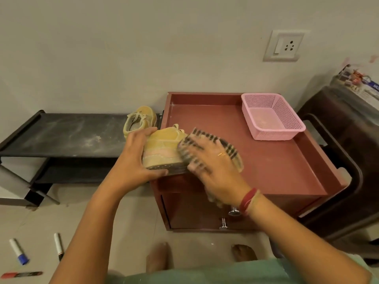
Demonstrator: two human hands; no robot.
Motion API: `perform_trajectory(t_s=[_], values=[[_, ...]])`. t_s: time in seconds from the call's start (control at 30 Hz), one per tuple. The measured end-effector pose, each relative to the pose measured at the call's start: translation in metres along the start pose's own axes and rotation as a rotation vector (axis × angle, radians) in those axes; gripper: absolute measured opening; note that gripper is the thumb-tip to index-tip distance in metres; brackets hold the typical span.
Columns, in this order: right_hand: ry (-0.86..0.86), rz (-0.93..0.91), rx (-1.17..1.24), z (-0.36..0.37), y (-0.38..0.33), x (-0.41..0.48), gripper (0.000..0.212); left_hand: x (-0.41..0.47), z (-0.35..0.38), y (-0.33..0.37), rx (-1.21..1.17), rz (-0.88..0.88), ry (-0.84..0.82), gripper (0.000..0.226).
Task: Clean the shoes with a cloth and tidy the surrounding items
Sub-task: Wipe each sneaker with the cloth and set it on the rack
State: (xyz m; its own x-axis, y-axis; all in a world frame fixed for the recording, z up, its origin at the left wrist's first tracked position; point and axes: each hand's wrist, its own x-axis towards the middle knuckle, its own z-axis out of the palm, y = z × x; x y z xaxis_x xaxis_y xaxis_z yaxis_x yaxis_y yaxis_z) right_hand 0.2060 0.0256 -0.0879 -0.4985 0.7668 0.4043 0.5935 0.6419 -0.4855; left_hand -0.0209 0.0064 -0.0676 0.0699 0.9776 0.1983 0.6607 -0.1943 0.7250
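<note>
A pink mesh basket point(272, 136), its floor showing, sits far right on the red tabletop point(266, 165), while at the near-left edge a yellow, pink-striped shoe point(162, 148) lies sideways, the left hand point(133, 160) gripping it with curled fingers point(143, 133) and the right hand point(217, 169) spreading blurred fingers point(196, 144) over a checked cloth point(231, 148) against it.

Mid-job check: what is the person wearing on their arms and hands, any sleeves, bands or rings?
Both forearms are bare, no sleeves in view. The right hand carries a thin gold-coloured ring, and its wrist wears a red thread band beside a paler thread. The left hand shows no ring or band. A pale green garment shows below.
</note>
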Motion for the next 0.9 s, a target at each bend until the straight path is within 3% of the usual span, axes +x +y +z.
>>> perform_trajectory(t_s=[0.07, 0.13, 0.3, 0.4, 0.5, 0.57, 0.67, 0.77, 0.9], values=[[-0.045, -0.08, -0.255, 0.012, 0.009, -0.006, 0.05, 0.0, 0.0, 0.001, 0.014, 0.008, 0.004, 0.1], [0.006, 0.029, -0.233, 0.013, 0.026, -0.012, 0.051, 0.0, 0.0, 0.002, 0.015, 0.007, 0.008, 0.099], [0.115, 0.427, 0.358, 0.0, 0.071, -0.017, 0.057, 0.002, -0.001, 0.006, -0.006, 0.014, 0.017, 0.098], [0.229, 0.663, 0.663, -0.017, 0.071, -0.009, 0.025, 0.002, -0.001, 0.006, 0.009, 0.009, -0.002, 0.099], [0.441, 0.546, 0.537, -0.019, 0.049, -0.012, 0.033, 0.002, -0.001, 0.005, 0.056, 0.015, -0.019, 0.103], [0.279, 0.291, 0.358, -0.008, 0.031, -0.017, 0.048, 0.003, 0.0, 0.005, 0.085, -0.003, -0.027, 0.108], [0.015, 0.022, -0.109, 0.004, 0.03, -0.02, 0.049, 0.004, 0.0, 0.005, 0.091, -0.03, -0.037, 0.109], [0.102, 0.103, -0.109, 0.003, 0.052, -0.021, 0.046, 0.003, 0.001, 0.004, 0.072, -0.029, -0.027, 0.107], [0.166, 0.346, 0.286, 0.002, 0.076, -0.022, 0.042, 0.001, 0.001, 0.004, 0.057, -0.027, -0.012, 0.107]])
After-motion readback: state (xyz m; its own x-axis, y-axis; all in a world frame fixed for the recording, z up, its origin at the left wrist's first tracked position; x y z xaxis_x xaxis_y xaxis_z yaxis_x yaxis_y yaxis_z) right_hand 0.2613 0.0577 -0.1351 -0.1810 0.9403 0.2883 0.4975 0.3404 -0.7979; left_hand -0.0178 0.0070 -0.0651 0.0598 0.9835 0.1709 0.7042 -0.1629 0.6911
